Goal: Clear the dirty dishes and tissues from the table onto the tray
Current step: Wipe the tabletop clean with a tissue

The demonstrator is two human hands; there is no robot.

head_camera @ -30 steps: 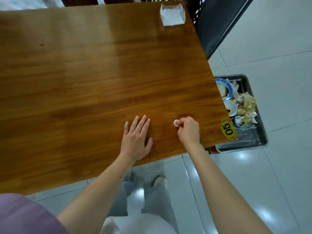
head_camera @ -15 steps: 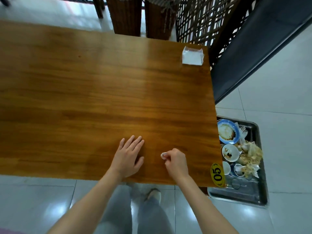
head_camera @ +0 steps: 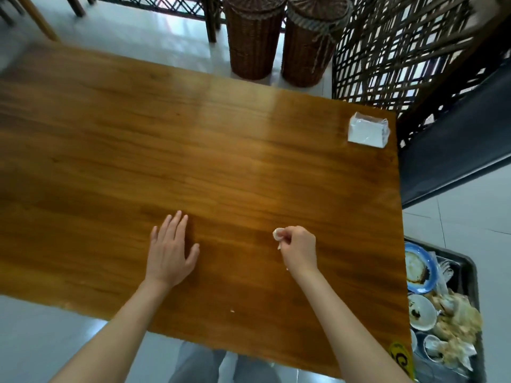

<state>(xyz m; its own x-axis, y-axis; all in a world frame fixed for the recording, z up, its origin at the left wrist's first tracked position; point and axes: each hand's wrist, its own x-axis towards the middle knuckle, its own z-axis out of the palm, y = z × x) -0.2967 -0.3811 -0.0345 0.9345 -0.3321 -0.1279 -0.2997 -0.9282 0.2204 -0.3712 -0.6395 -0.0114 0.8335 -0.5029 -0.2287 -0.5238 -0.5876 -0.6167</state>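
Tray [head_camera: 474, 275] w/ dishes beside table [head_camera: 193, 150]; napkin box [head_camera: 367, 131] far corner.

Left hand [head_camera: 171, 251] lies flat on the wooden worktop [head_camera: 110, 150], fingers straight. Right hand [head_camera: 300, 248], beside it, pinches a small white tissue wad [head_camera: 277, 234]. A clear napkin holder [head_camera: 368, 130] stands at the worktop's far right corner. Off its right edge, a metal tray [head_camera: 470, 268] holds dirty dishes [head_camera: 420, 268] and crumpled tissues [head_camera: 457, 322].
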